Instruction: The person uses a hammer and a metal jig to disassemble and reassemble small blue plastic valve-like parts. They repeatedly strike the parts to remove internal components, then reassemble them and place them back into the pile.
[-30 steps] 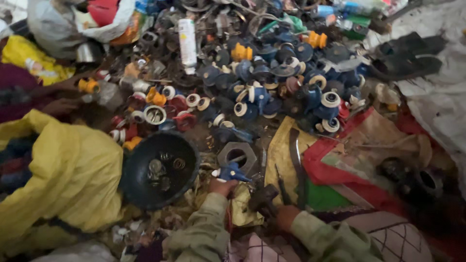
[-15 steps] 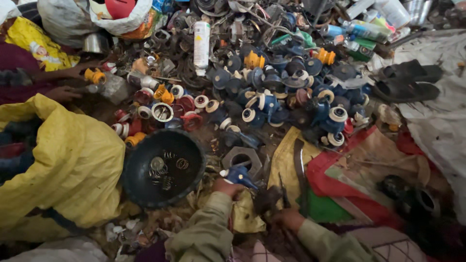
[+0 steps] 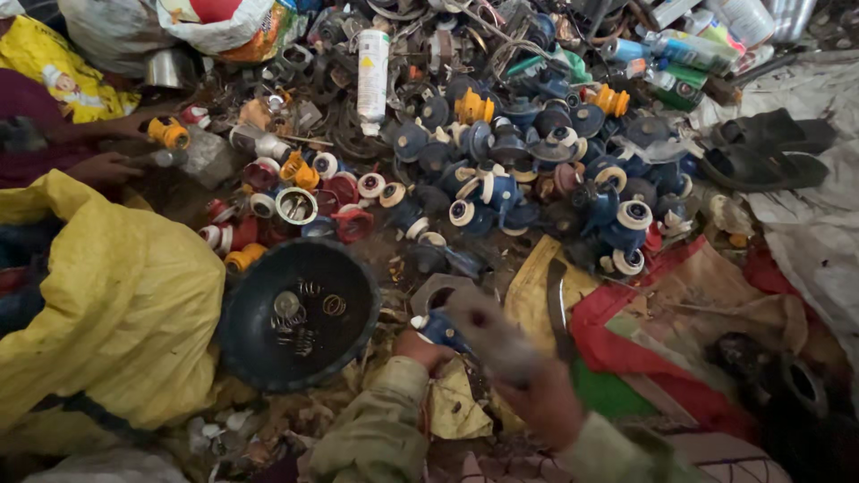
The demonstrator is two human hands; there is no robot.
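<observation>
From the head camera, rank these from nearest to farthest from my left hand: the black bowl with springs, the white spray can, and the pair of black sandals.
1. Black bowl, just left of the left hand, nearly touching its rim.
2. White spray can, far up the view, lying amid the scrap pile.
3. Black sandals, at the upper right, on the pale sheet.

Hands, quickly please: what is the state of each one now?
Left hand: closed on a small blue part.
Right hand: raised and motion-blurred; its grip cannot be told.
</observation>
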